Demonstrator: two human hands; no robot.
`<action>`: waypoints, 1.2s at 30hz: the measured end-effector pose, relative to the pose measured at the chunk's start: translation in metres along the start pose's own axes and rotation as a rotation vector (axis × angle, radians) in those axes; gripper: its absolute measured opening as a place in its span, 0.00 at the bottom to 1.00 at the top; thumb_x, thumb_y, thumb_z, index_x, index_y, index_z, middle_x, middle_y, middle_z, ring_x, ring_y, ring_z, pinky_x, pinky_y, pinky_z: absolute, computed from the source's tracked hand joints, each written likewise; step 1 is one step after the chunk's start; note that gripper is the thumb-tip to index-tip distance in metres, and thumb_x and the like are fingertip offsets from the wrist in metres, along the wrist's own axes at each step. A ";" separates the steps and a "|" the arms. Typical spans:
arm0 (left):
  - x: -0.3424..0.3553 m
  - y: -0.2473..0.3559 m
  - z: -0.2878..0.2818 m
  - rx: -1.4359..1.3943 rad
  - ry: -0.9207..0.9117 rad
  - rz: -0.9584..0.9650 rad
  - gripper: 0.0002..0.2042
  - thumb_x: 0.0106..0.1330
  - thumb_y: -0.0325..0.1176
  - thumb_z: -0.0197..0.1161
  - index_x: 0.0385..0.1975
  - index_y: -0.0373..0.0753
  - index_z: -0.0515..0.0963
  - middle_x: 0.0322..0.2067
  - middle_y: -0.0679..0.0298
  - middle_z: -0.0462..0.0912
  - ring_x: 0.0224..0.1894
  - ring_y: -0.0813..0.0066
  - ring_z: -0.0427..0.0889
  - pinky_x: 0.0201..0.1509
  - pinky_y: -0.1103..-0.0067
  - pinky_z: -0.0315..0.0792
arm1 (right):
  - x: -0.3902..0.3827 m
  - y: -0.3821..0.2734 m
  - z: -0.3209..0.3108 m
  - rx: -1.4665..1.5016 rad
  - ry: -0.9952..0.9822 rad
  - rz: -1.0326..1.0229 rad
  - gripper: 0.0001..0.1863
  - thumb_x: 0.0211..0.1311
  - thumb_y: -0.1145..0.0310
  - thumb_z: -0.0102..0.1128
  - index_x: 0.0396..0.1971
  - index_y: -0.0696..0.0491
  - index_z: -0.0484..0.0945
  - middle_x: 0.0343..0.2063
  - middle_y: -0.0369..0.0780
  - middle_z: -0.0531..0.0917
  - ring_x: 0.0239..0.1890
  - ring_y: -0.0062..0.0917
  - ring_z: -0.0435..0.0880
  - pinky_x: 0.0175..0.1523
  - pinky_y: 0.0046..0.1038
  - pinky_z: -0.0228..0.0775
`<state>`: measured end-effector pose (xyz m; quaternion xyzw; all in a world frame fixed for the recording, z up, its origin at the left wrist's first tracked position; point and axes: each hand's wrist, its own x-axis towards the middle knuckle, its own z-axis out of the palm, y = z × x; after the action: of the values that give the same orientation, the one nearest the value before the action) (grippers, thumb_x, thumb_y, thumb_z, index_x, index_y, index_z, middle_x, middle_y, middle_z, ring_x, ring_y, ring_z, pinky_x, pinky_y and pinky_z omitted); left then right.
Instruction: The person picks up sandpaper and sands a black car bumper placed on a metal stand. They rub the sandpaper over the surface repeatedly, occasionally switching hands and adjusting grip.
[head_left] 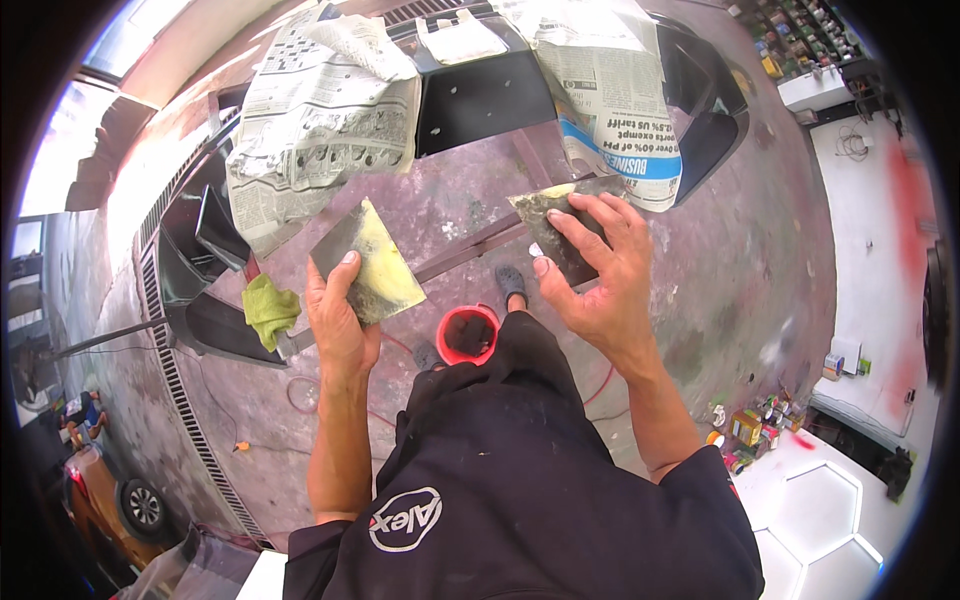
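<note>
My left hand (343,315) is closed on a thin, dark square plate (385,262), thumb on top. A thick smear of yellow paste covers much of its right side. My right hand (610,300) pinches a second dark, flat plate (543,222), fingers over its upper face and thumb by its lower edge. Yellow paste lines the upper edge of this plate, and a small white bit shows beside the thumb. The two plates are held apart. Beyond them lies a black car bumper (475,105), partly covered by newspaper sheets (325,130) on the left and more newspaper (610,100) on the right.
A red bucket (441,335) with something dark inside stands by my feet. Left are another black car part (215,320) and a green cloth (270,310). A thin red hose (300,392) crosses the floor. Cans and small boxes (750,428) sit on a white table at right.
</note>
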<state>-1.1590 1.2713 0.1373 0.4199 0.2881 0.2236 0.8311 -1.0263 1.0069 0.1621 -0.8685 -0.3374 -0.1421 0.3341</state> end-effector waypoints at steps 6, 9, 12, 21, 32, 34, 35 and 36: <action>0.025 0.004 0.041 0.052 0.045 0.068 0.20 0.76 0.24 0.58 0.67 0.34 0.73 0.51 0.61 0.86 0.50 0.72 0.89 0.55 0.73 0.86 | 0.034 0.023 0.000 -0.014 -0.001 -0.040 0.24 0.49 0.58 0.77 0.50 0.45 0.90 0.60 0.37 0.82 0.66 0.44 0.73 0.67 0.51 0.62; 0.032 0.004 0.054 0.076 0.080 0.078 0.20 0.76 0.23 0.58 0.67 0.34 0.73 0.51 0.60 0.86 0.49 0.72 0.89 0.54 0.73 0.86 | 0.045 0.034 0.001 -0.016 -0.004 -0.051 0.24 0.49 0.57 0.77 0.50 0.44 0.90 0.60 0.36 0.82 0.66 0.44 0.73 0.67 0.52 0.62; 0.036 0.005 0.062 0.104 0.081 0.091 0.20 0.76 0.23 0.57 0.67 0.34 0.73 0.51 0.60 0.86 0.50 0.71 0.89 0.55 0.73 0.86 | 0.054 0.044 0.002 -0.004 -0.013 -0.050 0.25 0.48 0.57 0.77 0.50 0.43 0.90 0.60 0.36 0.82 0.65 0.44 0.73 0.66 0.52 0.62; 0.047 0.000 0.086 0.126 0.135 0.096 0.23 0.76 0.23 0.58 0.70 0.33 0.69 0.54 0.58 0.85 0.51 0.70 0.89 0.56 0.71 0.86 | 0.065 0.056 -0.001 0.029 -0.111 -0.071 0.27 0.47 0.59 0.79 0.52 0.43 0.89 0.62 0.36 0.81 0.66 0.45 0.73 0.67 0.48 0.64; 0.060 0.002 0.109 0.089 0.013 0.126 0.24 0.76 0.23 0.60 0.71 0.34 0.68 0.56 0.57 0.85 0.53 0.70 0.88 0.57 0.71 0.86 | 0.088 0.039 -0.010 0.105 -0.141 -0.139 0.26 0.45 0.59 0.79 0.50 0.40 0.90 0.60 0.34 0.82 0.64 0.42 0.73 0.65 0.50 0.61; 0.059 0.003 0.110 0.051 -0.021 0.129 0.20 0.77 0.23 0.60 0.67 0.33 0.70 0.55 0.58 0.84 0.52 0.72 0.87 0.56 0.73 0.86 | 0.091 0.033 -0.014 0.106 -0.168 -0.152 0.26 0.44 0.60 0.79 0.49 0.40 0.90 0.60 0.34 0.82 0.64 0.42 0.74 0.65 0.50 0.61; 0.058 0.005 0.112 0.033 -0.038 0.131 0.19 0.77 0.23 0.60 0.65 0.33 0.72 0.55 0.58 0.84 0.51 0.74 0.87 0.55 0.73 0.85 | 0.093 0.030 -0.015 0.107 -0.180 -0.158 0.26 0.44 0.60 0.79 0.49 0.41 0.90 0.59 0.34 0.82 0.64 0.42 0.74 0.65 0.49 0.61; 0.056 0.007 0.115 0.025 -0.042 0.129 0.18 0.77 0.23 0.60 0.64 0.32 0.72 0.53 0.58 0.85 0.49 0.74 0.88 0.53 0.74 0.86 | 0.093 0.027 -0.015 0.108 -0.188 -0.165 0.26 0.44 0.60 0.80 0.49 0.41 0.91 0.59 0.34 0.83 0.64 0.42 0.74 0.65 0.49 0.61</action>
<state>-1.0423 1.2444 0.1823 0.4527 0.2455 0.2643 0.8154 -0.9396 1.0273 0.2042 -0.8280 -0.4446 -0.0688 0.3345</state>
